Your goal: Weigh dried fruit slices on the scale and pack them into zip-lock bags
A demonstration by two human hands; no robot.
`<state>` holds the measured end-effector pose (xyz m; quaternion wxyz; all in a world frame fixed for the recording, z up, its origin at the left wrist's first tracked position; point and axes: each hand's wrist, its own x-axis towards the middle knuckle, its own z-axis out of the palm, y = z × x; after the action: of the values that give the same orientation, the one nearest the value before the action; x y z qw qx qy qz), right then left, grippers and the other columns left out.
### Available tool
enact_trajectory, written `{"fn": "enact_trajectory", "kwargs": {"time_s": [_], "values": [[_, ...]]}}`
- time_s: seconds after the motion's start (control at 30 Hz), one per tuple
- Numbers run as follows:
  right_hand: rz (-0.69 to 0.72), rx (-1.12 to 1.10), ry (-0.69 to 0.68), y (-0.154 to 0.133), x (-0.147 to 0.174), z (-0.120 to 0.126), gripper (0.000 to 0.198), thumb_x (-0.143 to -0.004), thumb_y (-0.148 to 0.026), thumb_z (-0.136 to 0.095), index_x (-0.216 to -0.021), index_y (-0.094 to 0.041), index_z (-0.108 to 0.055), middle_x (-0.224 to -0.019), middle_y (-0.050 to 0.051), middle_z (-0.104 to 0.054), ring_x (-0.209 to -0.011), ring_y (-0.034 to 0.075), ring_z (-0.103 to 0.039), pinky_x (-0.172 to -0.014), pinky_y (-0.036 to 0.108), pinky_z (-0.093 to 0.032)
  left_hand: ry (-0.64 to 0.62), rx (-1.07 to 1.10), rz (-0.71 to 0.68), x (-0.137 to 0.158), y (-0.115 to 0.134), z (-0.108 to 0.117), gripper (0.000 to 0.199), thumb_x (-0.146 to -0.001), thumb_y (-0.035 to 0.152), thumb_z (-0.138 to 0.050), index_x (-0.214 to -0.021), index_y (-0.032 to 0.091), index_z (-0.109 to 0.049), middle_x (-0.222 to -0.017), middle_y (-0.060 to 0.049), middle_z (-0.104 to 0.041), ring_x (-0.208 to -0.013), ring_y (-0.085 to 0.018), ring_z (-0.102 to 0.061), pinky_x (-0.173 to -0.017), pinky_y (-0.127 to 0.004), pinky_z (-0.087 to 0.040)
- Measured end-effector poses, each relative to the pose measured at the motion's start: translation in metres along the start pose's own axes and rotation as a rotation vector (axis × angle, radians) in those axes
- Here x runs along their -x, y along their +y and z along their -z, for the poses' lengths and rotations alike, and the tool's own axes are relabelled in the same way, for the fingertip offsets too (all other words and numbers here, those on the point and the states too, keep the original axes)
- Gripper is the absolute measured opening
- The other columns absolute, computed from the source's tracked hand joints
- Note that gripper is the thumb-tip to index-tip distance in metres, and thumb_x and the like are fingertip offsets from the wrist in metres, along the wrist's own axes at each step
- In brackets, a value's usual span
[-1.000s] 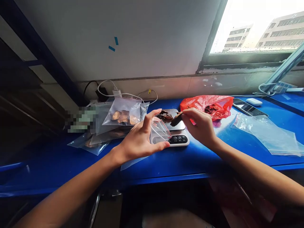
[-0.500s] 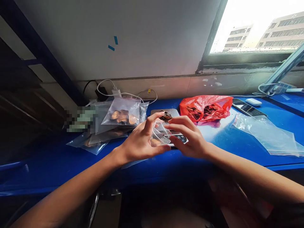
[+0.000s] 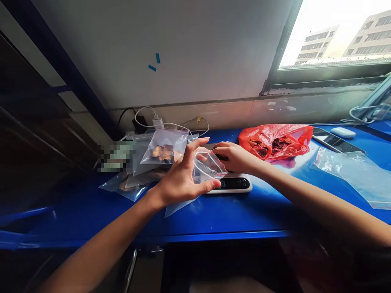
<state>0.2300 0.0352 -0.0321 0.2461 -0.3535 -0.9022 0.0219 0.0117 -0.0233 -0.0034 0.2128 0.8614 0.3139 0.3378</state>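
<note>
My left hand (image 3: pixel 180 181) holds a small clear zip-lock bag (image 3: pixel 209 167), its thumb and fingers spread around the bag and its mouth gaping to the right. Behind the bag, my right hand (image 3: pixel 233 156) reaches over a white kitchen scale (image 3: pixel 249 188) with a black front panel. Its fingers curl down over the scale's plate, where their tips and whatever they touch are hidden. Only the scale's front shows plainly below the bag.
Filled clear bags with brown dried slices (image 3: pixel 163 152) lie stacked at left. A red plastic bag (image 3: pixel 276 140) of dark dried pieces stands right of the scale. Flat zip bags (image 3: pixel 351 175), a phone (image 3: pixel 336 140) and a white earphone case (image 3: pixel 343 132) lie farther right.
My right hand has left the bag's mouth and moved back over the scale plate, covering the dark dried pieces seen there before. My left hand still holds the bag. The view has shifted slightly.
</note>
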Motion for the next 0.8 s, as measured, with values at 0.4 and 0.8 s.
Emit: {"fn": "enact_trajectory", "kwargs": {"time_s": [0.4,0.8], "values": [[-0.08,-0.242,0.252,-0.002,0.014,0.003,0.024,-0.089,-0.021,-0.057,-0.106,-0.016,-0.072,-0.108,0.01,-0.071,-0.097,0.02,-0.067,-0.086,0.034,-0.055,-0.022,0.008,0.037,-0.002,0.0,-0.005,0.085,-0.075,0.043,-0.074,-0.139,0.03,-0.02,-0.124,-0.01,-0.051,-0.108,-0.026,-0.058,-0.094,-0.048,-0.049],[-0.009,-0.423,0.188,-0.044,0.021,0.024,0.021,-0.082,-0.028,-0.066,-0.1,-0.018,-0.06,-0.093,0.004,-0.069,-0.077,0.012,-0.063,-0.069,0.024,-0.051,0.071,0.044,0.031,-0.001,-0.01,-0.018,0.097,-0.073,0.044,-0.076,-0.142,0.029,-0.01,-0.127,-0.015,-0.047,-0.12,-0.034,-0.05,-0.1,-0.058,-0.042]]}}
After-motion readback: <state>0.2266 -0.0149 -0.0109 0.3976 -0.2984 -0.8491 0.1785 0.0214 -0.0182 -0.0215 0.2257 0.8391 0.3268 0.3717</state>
